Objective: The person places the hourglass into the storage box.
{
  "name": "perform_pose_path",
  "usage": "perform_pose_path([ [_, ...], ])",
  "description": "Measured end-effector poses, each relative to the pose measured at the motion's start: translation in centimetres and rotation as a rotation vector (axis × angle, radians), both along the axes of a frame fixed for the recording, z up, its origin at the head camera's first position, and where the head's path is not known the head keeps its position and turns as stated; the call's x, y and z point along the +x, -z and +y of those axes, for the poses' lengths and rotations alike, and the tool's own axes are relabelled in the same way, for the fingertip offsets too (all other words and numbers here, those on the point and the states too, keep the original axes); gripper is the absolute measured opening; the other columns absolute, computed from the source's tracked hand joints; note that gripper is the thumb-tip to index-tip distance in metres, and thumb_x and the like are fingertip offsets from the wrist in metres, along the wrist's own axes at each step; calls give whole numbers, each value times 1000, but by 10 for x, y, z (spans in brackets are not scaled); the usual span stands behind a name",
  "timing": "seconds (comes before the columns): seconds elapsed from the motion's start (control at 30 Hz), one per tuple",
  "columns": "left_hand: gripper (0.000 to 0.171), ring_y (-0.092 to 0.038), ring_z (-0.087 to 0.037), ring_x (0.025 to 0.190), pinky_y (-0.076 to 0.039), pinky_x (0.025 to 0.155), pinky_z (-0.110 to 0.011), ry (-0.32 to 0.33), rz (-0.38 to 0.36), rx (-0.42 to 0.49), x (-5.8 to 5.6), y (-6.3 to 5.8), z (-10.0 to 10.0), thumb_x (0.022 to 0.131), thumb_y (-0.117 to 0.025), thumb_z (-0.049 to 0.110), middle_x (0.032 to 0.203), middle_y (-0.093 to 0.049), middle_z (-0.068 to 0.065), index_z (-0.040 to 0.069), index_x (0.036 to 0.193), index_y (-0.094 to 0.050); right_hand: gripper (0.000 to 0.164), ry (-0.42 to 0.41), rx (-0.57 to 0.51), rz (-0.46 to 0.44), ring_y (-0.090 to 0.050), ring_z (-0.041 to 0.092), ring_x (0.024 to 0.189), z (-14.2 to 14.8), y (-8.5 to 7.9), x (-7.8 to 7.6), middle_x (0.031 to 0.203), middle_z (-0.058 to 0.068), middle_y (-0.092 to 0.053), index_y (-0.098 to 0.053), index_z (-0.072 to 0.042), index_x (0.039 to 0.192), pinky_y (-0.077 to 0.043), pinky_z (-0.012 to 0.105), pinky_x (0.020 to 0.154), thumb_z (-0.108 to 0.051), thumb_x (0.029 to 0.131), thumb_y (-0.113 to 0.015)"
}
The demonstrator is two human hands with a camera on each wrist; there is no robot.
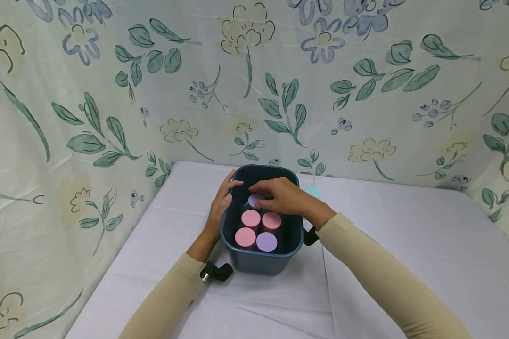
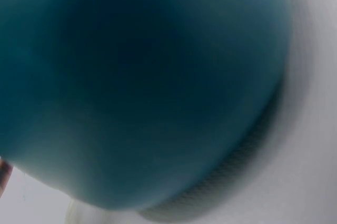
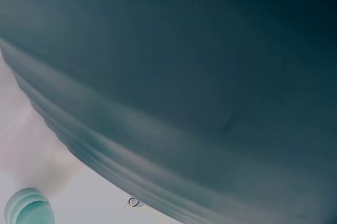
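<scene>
A dark blue plastic bin stands on the table, several round-topped cylinders inside it. My left hand holds the bin's left side, fingertips over the rim. Reaching in from the right, my right hand pinches a purple-topped cylinder near the far end, its fingers partly covering the top. Closer to me are pink-topped cylinders and another purple-topped cylinder. The bin's wall fills most of the left wrist view, and its side most of the right one; neither shows the fingers.
Right of the bin, partly behind my right wrist, is a light teal round-topped object, also low in the right wrist view. A white cloth covers the table. A flower-printed curtain hangs behind and along the sides.
</scene>
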State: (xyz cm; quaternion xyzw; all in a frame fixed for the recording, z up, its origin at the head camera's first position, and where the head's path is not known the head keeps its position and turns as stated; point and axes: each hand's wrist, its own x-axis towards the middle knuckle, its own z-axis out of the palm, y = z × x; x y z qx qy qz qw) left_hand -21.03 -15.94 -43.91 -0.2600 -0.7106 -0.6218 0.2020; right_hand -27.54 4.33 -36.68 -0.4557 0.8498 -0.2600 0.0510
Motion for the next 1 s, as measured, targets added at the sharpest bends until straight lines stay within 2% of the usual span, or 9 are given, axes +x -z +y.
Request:
perform_pose_path([
  [0.23, 44, -12, -38, 145, -16, 113, -58, -10, 10, -19, -1, 0, 0, 96, -25, 10, 157, -12, -25, -11, 132, -42, 37, 19, -110, -65, -64, 18, 111, 3, -2, -3, 123, 7, -66, -63, -6, 126, -51, 32, 91, -17, 90, -67],
  [0.5, 45, -12, -35, 146, -18, 113, -56, -9, -19, -11, 1, 0, 1, 97, -26, 12, 158, -12, -24, -10, 132, -42, 35, 48, -231, -150, -63, 19, 112, 6, -3, -3, 123, 6, -65, -64, -8, 125, -50, 33, 91, -19, 91, -65],
  [0.7, 44, -11, -33, 146, -18, 113, -56, -3, -30, -9, 1, 1, 2, 97, -25, 12, 158, -12, -22, -8, 133, -42, 36, 50, -284, -188, -63, 19, 112, 11, -2, -3, 124, 6, -65, -64, -9, 125, -49, 34, 93, -21, 92, -65],
  [1.0, 43, -13, -36, 145, -22, 112, -56, -13, -8, -9, 0, 1, 1, 97, -25, 11, 158, -12, -25, -10, 132, -42, 35, 50, -326, -204, -63, 14, 109, 18, -4, 2, 121, 2, -66, -64, -10, 124, -50, 29, 90, -22, 91, -66],
])
